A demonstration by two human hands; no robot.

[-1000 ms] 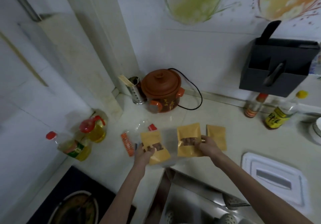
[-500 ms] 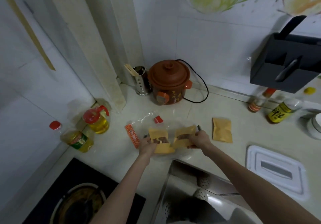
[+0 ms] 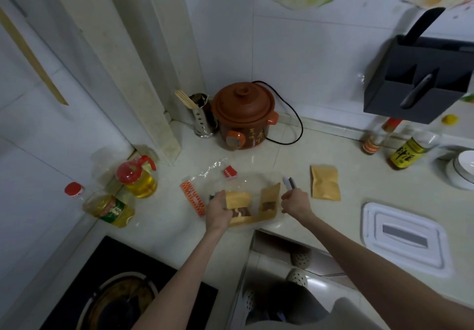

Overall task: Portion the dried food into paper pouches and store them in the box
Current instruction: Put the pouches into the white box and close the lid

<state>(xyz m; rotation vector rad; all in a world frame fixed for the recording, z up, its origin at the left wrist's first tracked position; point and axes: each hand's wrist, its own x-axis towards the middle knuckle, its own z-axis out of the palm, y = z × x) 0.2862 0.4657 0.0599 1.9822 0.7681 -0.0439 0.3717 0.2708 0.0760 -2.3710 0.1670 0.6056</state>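
Looking like a home kitchen. Tiled walls (image 3: 307,60) meeting in a corner above a pale worktop (image 3: 295,158). Sitting in the worktop's back corner: a brown clay cooker (image 3: 243,117) with its cord trailing, just beside a steel holder (image 3: 202,117) with chopsticks (image 3: 183,98) sticking out. Standing along the left edge: two oil bottles (image 3: 137,178), near a gas hob (image 3: 123,296) at the front left corner. Lining the back edge at right: sauce bottles (image 3: 405,153) under a dark wall rack (image 3: 420,81) holding utensils. Showing at the right edge: stacked bowls (image 3: 461,168). Lying at front right: a white lid (image 3: 402,237).
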